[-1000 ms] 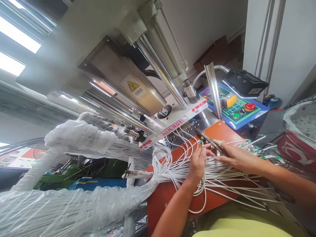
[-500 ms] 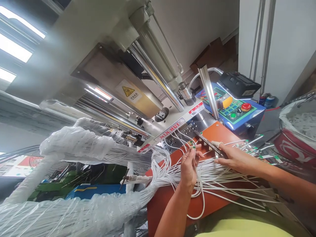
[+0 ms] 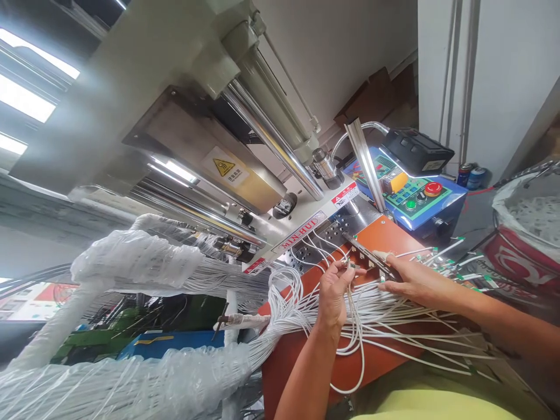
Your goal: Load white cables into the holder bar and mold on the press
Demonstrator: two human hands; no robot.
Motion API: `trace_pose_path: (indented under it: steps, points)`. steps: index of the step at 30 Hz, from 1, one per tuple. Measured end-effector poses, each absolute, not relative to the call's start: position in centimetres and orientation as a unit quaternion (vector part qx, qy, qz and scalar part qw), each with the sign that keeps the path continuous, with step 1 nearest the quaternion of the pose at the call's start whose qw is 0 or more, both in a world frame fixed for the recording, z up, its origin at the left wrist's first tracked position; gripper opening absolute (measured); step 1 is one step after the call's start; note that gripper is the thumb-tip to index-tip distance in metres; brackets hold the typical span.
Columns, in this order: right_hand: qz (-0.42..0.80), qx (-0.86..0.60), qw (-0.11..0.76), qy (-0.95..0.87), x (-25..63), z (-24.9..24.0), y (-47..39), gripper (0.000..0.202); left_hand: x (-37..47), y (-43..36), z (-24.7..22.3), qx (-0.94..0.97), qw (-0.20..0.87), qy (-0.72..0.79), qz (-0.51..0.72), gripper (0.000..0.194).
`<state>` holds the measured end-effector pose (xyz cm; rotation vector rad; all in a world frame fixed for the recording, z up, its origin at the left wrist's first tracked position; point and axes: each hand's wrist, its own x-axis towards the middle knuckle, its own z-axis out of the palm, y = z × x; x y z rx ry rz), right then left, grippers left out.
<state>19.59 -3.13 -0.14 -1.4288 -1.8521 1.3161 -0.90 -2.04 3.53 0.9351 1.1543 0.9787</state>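
Observation:
My left hand (image 3: 335, 289) pinches the end of a white cable, with a small connector at the fingertips, just in front of the machine. My right hand (image 3: 406, 277) grips the near end of a long dark metal bar (image 3: 370, 255) that carries small connectors along its side. The bar's far end reaches the machine's perforated metal plate (image 3: 339, 226). White cables (image 3: 371, 303) lie in a thick bundle beneath both hands, over the orange-brown tabletop (image 3: 289, 356). Several thin cables run from under the machine's lower edge toward my left hand.
The press machine (image 3: 301, 228) with metal columns stands ahead. A blue control box (image 3: 450, 204) with buttons is beyond my right hand. Plastic-wrapped cable bundles (image 3: 140, 256) hang at left. A lined red bucket (image 3: 516, 256) stands at far right.
My left hand has shifted slightly, and its fingers now close round a connector at a different angle. More cable hangs below it. My right hand still holds the bar; the view has moved a little.

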Motion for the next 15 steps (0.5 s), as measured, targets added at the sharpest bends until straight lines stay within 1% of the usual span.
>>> trace_pose_path:
  steps: [3,6,9,12,15]
  points:
    - [0.485,-0.519,0.215,-0.671,19.6,-0.1,-3.1,0.052,-1.0,-1.9,3.4,0.409,0.611,0.521,0.434,0.033]
    - [0.48,-0.522,0.211,-0.673,19.6,0.0,-3.1,0.055,-1.1,-1.9,2.9,0.463,0.561,0.535,0.43,0.028]
    - [0.47,-0.532,0.209,-0.672,19.6,0.2,-3.2,0.055,-1.2,-2.0,2.4,0.595,0.441,0.539,0.401,0.017]
    - [0.465,-0.536,0.206,-0.674,19.6,0.6,-3.3,0.042,-1.3,-1.9,1.8,0.746,0.304,0.472,0.358,0.006]
    - [0.458,-0.533,0.207,-0.681,19.6,0.6,-3.2,0.033,-1.2,-1.5,1.2,0.833,0.225,0.386,0.327,0.014]
